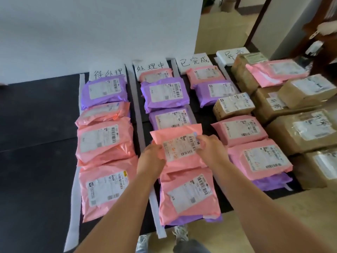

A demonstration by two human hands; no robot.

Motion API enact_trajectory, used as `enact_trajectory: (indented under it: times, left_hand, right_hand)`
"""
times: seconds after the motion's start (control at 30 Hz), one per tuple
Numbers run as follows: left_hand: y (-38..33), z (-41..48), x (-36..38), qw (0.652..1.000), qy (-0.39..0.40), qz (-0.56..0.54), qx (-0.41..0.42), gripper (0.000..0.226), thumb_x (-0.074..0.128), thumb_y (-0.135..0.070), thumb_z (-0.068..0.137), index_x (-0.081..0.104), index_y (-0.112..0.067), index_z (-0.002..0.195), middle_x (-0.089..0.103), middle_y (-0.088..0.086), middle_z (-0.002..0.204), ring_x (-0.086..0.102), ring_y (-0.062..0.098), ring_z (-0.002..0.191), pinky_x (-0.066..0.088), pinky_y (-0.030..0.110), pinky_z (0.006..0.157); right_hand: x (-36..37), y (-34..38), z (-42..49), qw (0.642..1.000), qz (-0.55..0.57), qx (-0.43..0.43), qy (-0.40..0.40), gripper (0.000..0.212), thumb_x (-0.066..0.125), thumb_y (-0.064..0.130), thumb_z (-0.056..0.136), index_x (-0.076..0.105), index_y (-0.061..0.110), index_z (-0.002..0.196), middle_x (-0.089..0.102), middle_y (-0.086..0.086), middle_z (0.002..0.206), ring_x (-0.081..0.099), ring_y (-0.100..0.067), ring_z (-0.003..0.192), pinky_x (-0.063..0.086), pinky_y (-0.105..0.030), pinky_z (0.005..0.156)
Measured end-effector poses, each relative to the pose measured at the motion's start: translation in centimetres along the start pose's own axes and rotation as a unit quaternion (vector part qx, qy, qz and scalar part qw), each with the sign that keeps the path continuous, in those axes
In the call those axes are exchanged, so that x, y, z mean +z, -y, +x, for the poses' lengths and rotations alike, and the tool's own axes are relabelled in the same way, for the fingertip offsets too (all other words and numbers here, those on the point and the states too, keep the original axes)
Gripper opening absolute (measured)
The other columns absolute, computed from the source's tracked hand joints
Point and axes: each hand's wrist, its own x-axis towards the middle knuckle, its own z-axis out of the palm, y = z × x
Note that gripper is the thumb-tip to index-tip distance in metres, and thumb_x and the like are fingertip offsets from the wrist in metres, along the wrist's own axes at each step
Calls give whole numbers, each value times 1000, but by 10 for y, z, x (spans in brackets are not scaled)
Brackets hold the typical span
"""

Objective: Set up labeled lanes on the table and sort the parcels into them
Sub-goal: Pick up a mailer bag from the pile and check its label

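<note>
Left hand (151,156) and right hand (209,150) grip pink plastic mailer parcel with white shipping label (175,133). Fingers (199,139) curl over its left and right edges. Parcel in second lane from left, overlapping purple mailer (169,119) beyond it and pink mailer (187,194) nearer. White strips (135,99) divide black tabletop (36,125) into lanes. Handwritten white paper labels (151,67) at far end. Brown cardboard boxes (300,132) in rightmost lane.
</note>
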Motion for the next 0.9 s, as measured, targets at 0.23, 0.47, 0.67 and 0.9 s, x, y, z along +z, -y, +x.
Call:
enact_trajectory:
  times: [0.23,0.47,0.67,0.9]
  left_hand:
    - [1,-10,15,1000,-17,16,4,58,59,-7,87,47,-19,143,36,5,152,39,30,138,37,45,111]
    - [-5,-22,2,996,-71,-44,10,60,59,-10,92,41,-21,149,36,3,153,40,24,137,39,44,111]
    - [-8,-46,-23,986,-146,-76,31,50,56,-9,94,48,-16,143,44,3,144,46,23,130,39,28,99]
    - [21,-87,-69,965,-230,-123,4,54,58,-12,95,44,-24,146,41,1,150,45,23,134,41,36,108]
  right_hand:
    - [1,-5,3,999,-10,-14,30,49,66,18,86,55,29,133,49,-7,120,56,-30,109,45,-48,98]
    - [-13,3,-5,999,21,-29,-33,44,70,20,88,59,19,131,53,-10,126,55,-31,113,47,-48,96]
    - [-24,33,-20,994,59,-75,-46,45,68,22,91,58,21,135,50,-8,134,51,-29,122,44,-47,101]
    - [-18,101,-56,983,76,-158,-53,33,62,19,94,62,16,127,55,-7,129,54,-25,117,41,-35,95]
